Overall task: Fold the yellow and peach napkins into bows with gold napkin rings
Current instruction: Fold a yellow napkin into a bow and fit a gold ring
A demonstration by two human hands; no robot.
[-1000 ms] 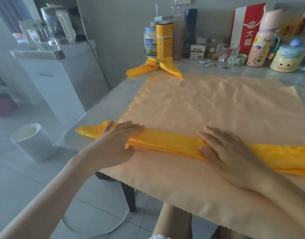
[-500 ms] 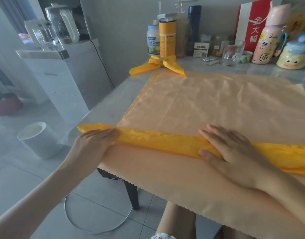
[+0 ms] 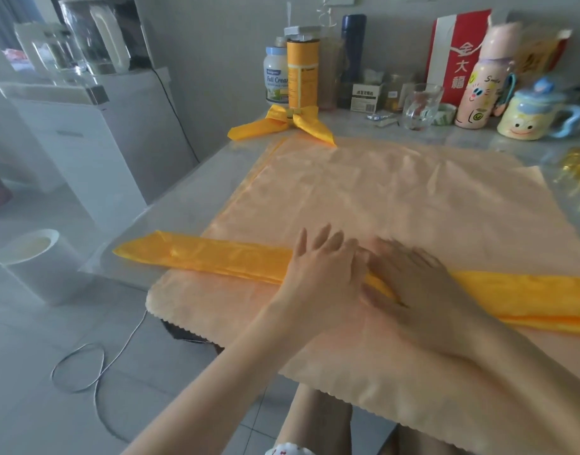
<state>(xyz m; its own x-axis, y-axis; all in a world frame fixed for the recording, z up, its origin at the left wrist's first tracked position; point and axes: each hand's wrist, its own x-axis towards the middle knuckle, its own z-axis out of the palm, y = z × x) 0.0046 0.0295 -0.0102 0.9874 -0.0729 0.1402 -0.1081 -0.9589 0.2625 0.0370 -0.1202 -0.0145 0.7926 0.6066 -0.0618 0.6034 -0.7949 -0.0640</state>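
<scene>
Yellow napkin (image 3: 216,261), folded into a long band, lies across the spread peach napkin (image 3: 397,198) toward 6 o'clock. Left hand (image 3: 324,267) and right hand (image 3: 413,284) press its middle side by side, fingers straight, gripping nothing. Finished yellow bow (image 3: 282,126) at 11 o'clock; gold napkin rings (image 3: 577,169) at 3 o'clock.

Grey table (image 3: 196,195): peach napkin (image 3: 397,192) spread flat (near edge overhanging). Yellow bow (image 3: 282,124) at the back left; jars (image 3: 303,73), a glass (image 3: 420,106) and a mug (image 3: 525,118) stand along the wall.
</scene>
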